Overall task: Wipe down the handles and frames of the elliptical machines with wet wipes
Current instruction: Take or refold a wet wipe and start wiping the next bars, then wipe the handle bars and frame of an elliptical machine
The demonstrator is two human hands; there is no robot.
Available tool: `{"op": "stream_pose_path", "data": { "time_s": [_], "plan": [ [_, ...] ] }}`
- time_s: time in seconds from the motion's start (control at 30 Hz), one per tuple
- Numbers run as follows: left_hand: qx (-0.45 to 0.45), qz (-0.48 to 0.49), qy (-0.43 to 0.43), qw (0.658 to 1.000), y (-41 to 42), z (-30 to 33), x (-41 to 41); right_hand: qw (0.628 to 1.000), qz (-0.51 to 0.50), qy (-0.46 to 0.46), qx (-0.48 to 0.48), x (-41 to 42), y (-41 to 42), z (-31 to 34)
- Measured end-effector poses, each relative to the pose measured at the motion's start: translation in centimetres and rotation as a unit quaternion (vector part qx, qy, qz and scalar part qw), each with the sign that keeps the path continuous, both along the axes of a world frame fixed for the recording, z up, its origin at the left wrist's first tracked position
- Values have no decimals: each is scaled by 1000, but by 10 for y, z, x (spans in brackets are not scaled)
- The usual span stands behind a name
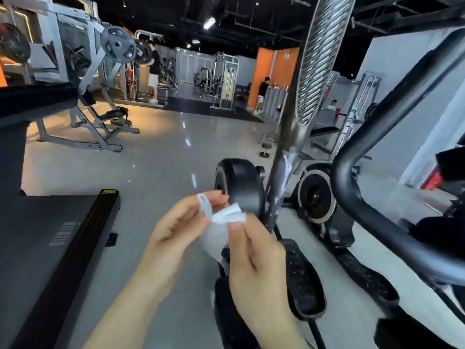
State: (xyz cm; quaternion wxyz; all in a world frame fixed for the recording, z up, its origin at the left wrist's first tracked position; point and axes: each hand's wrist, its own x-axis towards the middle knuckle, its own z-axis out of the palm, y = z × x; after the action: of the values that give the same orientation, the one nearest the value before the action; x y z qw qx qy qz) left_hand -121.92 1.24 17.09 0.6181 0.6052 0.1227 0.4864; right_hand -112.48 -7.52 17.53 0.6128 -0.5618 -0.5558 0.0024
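A thin white wet wipe (227, 215), soft and crumpled into loose folds, is held in mid-air between both hands, in front of the glossy black flywheel housing (240, 185) of an elliptical machine. Its bunched upper part runs roughly left to right between the two grips, while a filmy, half-transparent flap hangs down below them (the lower edge blurs into the floor behind).

The left hand (181, 222) reaches in from the lower left, palm turned inward, fingers (201, 202) curled with the tips pinching the wipe's left end. The right hand (251, 260) comes up from below, its back toward the camera, thumb and forefinger closed narrowly on the wipe's right end; the other fingers fold loosely toward the palm.

Just right of the wipe a slim dark metal upright (276, 172) rises and widens into a ribbed, silver-grey moving handle (319, 59), whose long axis leans slightly right toward the ceiling. A thick matte black tube frame (357, 197) curves across the right side. Below the hands lies a black, grainy-textured foot pedal (302, 278), oval in outline. A flat dark treadmill deck (45, 248) with a black side rail sits at the left on the shiny grey floor (156, 159).
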Motion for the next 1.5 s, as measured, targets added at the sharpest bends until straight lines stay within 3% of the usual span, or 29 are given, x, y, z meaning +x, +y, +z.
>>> {"op": "stream_pose_path", "data": {
  "time_s": [0.07,0.2,0.3,0.57,0.67,0.77,0.9,1.03,1.2,1.37,1.5],
  "plan": [
    [-68,46,13,997,16,-23,-13,984,33,154,-88,-13,32,-29],
    [-163,197,43,966,52,-69,-36,887,42,388,-248,-33,89,-78],
    [-190,242,71,949,76,-97,-52,855,62,413,-307,-48,123,-108],
    [-263,267,132,917,143,-132,-44,895,-11,344,-284,-55,181,-142],
    [-260,213,163,928,171,-139,-24,892,-6,340,-300,-38,188,-148],
    [-191,131,220,948,206,-148,7,896,-19,341,-283,-13,201,-158],
    [-137,-4,309,941,254,-155,53,875,-36,430,-218,29,228,-172],
    [-190,-171,329,909,292,-159,80,825,-103,524,-186,68,246,-181],
    [-144,-283,351,881,305,-155,148,791,-169,573,-133,105,246,-177],
    [-49,-408,346,843,306,-150,241,776,-319,543,-43,148,242,-164],
    [12,-524,315,791,298,-138,326,731,-442,515,64,185,244,-154]
  ]
}}
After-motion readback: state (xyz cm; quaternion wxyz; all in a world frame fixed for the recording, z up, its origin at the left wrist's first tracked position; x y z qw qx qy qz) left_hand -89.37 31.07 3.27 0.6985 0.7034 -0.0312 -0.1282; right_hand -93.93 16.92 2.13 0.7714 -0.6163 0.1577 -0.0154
